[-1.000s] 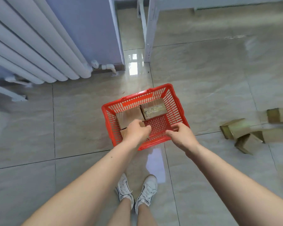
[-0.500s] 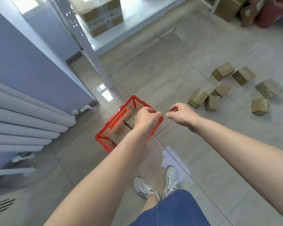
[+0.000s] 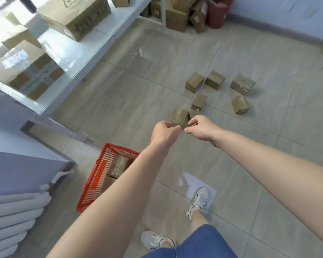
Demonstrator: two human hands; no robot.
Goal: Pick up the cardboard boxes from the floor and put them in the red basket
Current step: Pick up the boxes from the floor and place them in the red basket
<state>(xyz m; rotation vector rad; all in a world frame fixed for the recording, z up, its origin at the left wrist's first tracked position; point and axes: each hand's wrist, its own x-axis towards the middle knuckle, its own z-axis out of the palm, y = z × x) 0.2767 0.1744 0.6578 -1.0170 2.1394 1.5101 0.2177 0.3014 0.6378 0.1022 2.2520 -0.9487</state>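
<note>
Head view, floor stock. Tiled floor (image 3: pixel 119 101): broad bare stretch between white shelf unit (image 3: pixel 93 40) at left and the scattered cardboard boxes (image 3: pixel 240 104) at right; wall edge runs along the far right. Seven small boxes lie loose, well apart from the red basket (image 3: pixel 101 175). Basket: stands near the radiator (image 3: pixel 13 220), partly hidden by the left forearm; holds at least two boxes, one with shiny tape. Left hand (image 3: pixel 164 134): fingers curled into a loose fist, gripping nothing. Right hand (image 3: pixel 201 128): fingers half-curled, empty, raised in front of the nearest floor box (image 3: pixel 179 116). Shelf: larger cartons.
</note>
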